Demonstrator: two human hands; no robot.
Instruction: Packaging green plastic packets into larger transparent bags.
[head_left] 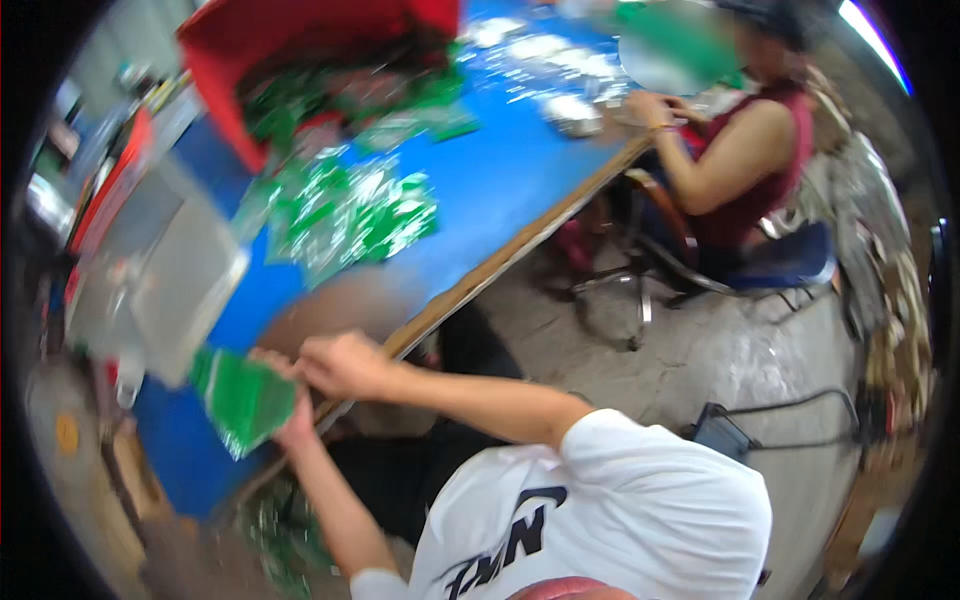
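A flat green packet [243,400] in shiny clear plastic is held over the near end of the blue table. My left hand [293,415] grips it by its right side, fingers closed. At the packet's upper right edge is my right hand [345,366], its fingers pinched together. What sits between those fingers, if anything, is too blurred to make out. Just beyond my hands, at the table edge, a brown rounded shape [345,305] shows only as a smear. Farther up lies a pile of similar green plastic packets [350,215].
A red bin [215,85] lies open toward me, green packets spilling out onto the blue table [490,205]. Left stands a translucent grey plastic box [190,275]. Across the table's corner a person [715,150] sits near clear plastic packets [570,115]. A blue chair [785,260] stands behind.
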